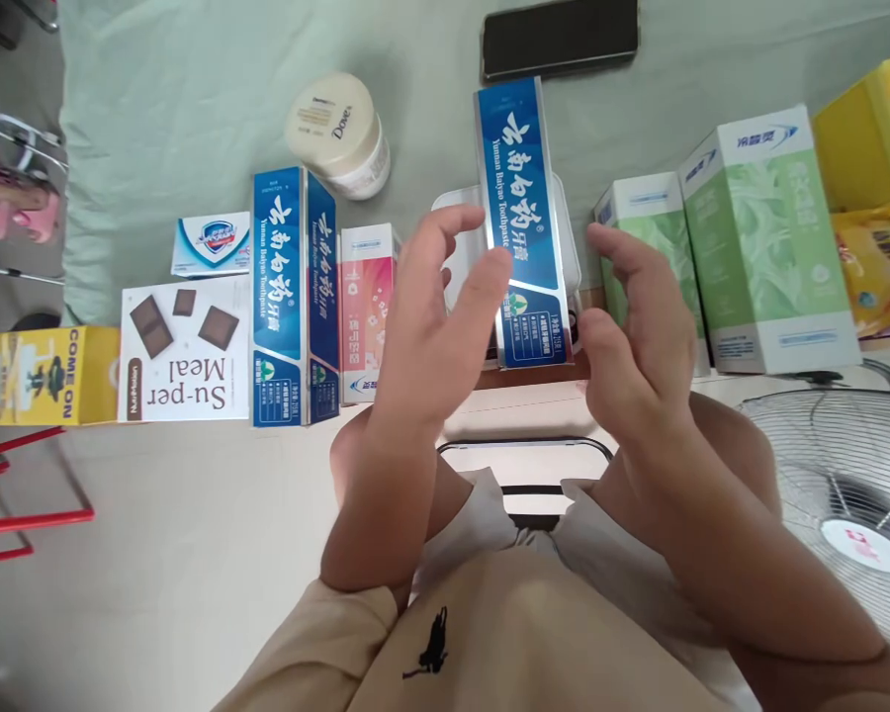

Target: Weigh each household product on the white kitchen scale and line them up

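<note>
Spreading across the far side is the table (430, 59). At its near edge the left hand (441, 316) and right hand (638, 331) stand apart, fingers loosely curved, flanking the blue box (523, 178), which lies over a white tray (570, 237); I cannot tell whether the left thumb touches it. Farther left sits a jar (333, 124); beyond the box, a phone (560, 40).
</note>
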Demonstrator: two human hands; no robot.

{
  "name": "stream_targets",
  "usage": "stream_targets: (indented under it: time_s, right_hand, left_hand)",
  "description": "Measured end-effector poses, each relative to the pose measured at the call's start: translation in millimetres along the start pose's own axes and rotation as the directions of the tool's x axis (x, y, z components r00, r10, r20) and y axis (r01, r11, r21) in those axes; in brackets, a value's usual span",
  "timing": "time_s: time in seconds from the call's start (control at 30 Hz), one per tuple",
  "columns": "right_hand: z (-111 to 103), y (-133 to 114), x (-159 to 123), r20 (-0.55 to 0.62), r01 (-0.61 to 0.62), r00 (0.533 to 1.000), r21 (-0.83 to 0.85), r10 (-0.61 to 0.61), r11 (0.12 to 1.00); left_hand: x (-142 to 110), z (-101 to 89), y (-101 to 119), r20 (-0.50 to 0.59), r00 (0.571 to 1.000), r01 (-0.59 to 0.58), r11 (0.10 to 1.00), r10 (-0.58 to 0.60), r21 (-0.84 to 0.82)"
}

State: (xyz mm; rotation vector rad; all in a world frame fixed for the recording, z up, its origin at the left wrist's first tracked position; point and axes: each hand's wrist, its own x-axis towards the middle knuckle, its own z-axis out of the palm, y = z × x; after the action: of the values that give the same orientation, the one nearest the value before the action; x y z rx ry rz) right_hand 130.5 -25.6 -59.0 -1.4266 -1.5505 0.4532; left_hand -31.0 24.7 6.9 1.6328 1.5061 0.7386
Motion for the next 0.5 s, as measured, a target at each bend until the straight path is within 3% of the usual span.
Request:
stream_targets:
  time_s: [0.13, 0.5]
  right_hand:
    - [-0.9, 3.5, 1.8, -0.012, -0.019, 1.0, -0.004, 0.019, 1.0]
    - [3.9, 5.6, -1.3, 0.041, -0.009, 0.999, 0.038, 0.007, 0.999]
  left_hand:
    - [5.0, -2.7, -5.8, 0.015, 0.996, 0.091, 0.978, -0.089, -0.186]
    - [5.9, -1.7, -8.0, 0.001, 0.99, 0.137, 0.945, -0.143, -0.295]
